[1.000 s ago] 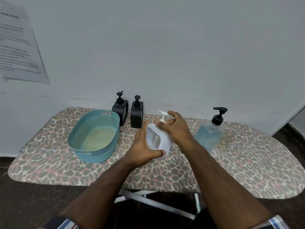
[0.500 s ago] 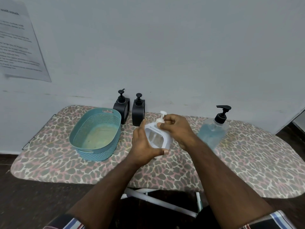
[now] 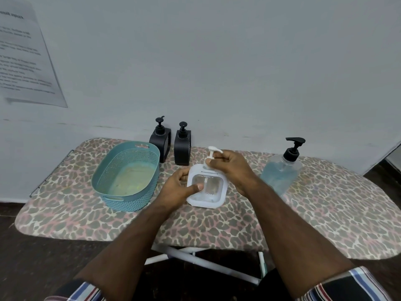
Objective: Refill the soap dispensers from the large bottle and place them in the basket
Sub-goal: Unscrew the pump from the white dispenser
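The left hand (image 3: 176, 190) gripped the white dispenser (image 3: 207, 189) at the counter's (image 3: 325, 213) centre; the right hand (image 3: 233, 168) pinched its pump (image 3: 213, 152). The large bottle (image 3: 282, 170) stood just right, the basket (image 3: 127, 177) left, beside two black dispensers (image 3: 171, 144).

Leopard-print cloth cover (image 3: 314, 213), matt and soft-looking, over white metal legs (image 3: 208, 263). Teal plastic basket (image 3: 130, 177) with perforated, woven-look walls, matt. Two matt black plastic dispensers (image 3: 161, 140), (image 3: 182, 145). White dispenser (image 3: 207, 190), smooth plastic with a clear glossy window. Large bottle (image 3: 280, 172), clear glossy plastic, black pump. Paper sheet (image 3: 23, 55) on the matt painted wall (image 3: 217, 61).
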Available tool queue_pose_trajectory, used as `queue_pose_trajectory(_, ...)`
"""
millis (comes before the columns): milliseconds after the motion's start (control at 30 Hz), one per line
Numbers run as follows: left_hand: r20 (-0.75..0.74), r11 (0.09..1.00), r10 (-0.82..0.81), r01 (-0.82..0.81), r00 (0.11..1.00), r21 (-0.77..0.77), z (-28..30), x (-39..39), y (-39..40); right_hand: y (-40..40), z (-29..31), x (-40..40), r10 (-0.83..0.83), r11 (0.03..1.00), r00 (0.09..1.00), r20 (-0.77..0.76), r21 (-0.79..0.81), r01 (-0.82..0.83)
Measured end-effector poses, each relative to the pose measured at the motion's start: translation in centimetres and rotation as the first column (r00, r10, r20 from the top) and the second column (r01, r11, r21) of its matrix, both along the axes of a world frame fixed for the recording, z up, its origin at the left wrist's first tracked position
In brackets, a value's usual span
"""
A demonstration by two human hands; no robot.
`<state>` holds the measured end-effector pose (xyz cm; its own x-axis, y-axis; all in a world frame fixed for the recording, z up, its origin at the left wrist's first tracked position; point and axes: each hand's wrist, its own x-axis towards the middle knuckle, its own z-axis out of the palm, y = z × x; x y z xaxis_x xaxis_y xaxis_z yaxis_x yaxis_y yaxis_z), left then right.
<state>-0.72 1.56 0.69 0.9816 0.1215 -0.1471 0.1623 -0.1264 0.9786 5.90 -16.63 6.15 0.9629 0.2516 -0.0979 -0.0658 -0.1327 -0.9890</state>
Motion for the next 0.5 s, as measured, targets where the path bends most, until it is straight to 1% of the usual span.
queue_pose_trajectory(167,-0.009,1.0,0.011,-0.011,1.0,-0.004,-0.3,0.0,0.5,0.0,0.0,0.2,-0.019,1.0,1.0,0.015,-0.014,0.019)
queue_pose_trajectory(333,-0.037,0.999,0.01,-0.008,0.999,0.043,-0.4,0.4,0.9,0.1,-0.1,-0.1,-0.014,0.998,0.999,0.048,-0.053,0.016)
queue_pose_trajectory(500,0.02,0.999,0.004,-0.005,1.0,0.048,-0.6,0.4,1.2,0.2,-0.1,-0.2,-0.029,0.998,0.997,0.077,-0.046,0.032)
